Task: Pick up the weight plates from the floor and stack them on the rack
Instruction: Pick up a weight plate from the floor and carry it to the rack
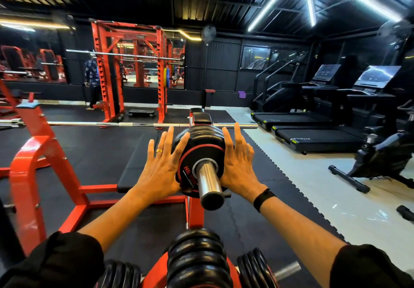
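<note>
Dim gym, black rubber floor [94, 153]. Straight fingers [167, 139] of left hand [160, 169] and right hand [237, 164] press flat on both sides of black round weight plates with red ring [190, 151], stacked on chrome peg [208, 182] of red steel rack [193, 213].

Lower plates [197, 258] cut by bottom edge; plate lettering [189, 173] partly hidden by left hand [160, 171]

My left hand [161, 168] and right hand [238, 165] press flat, fingers straight, against either side of the weight plates [190, 151] on the rack's chrome peg [209, 181]. More plates [197, 258] sit on pegs below.
</note>
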A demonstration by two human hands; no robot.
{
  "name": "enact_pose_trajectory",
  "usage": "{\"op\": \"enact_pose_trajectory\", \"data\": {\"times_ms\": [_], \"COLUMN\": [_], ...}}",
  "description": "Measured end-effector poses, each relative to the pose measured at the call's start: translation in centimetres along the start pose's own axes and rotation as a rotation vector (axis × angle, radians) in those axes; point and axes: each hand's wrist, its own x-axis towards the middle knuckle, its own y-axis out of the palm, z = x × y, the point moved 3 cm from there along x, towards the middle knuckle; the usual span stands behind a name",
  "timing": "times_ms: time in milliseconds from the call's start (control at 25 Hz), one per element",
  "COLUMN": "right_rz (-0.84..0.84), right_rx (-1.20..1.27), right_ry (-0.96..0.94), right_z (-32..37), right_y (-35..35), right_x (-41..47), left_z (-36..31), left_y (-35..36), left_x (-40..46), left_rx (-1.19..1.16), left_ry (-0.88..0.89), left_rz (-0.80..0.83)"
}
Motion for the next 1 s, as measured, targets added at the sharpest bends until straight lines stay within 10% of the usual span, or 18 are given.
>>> {"op": "enact_pose_trajectory", "data": {"times_ms": [1000], "right_rz": [-0.013], "right_rx": [0.111], "right_ry": [0.044], "right_z": [0.18], "right_y": [0.13], "right_x": [-0.36], "left_z": [-0.29], "left_y": [0.42], "left_x": [-0.31], "left_rx": [-0.28], "left_ry": [-0.089], "left_rz": [-0.024]}}
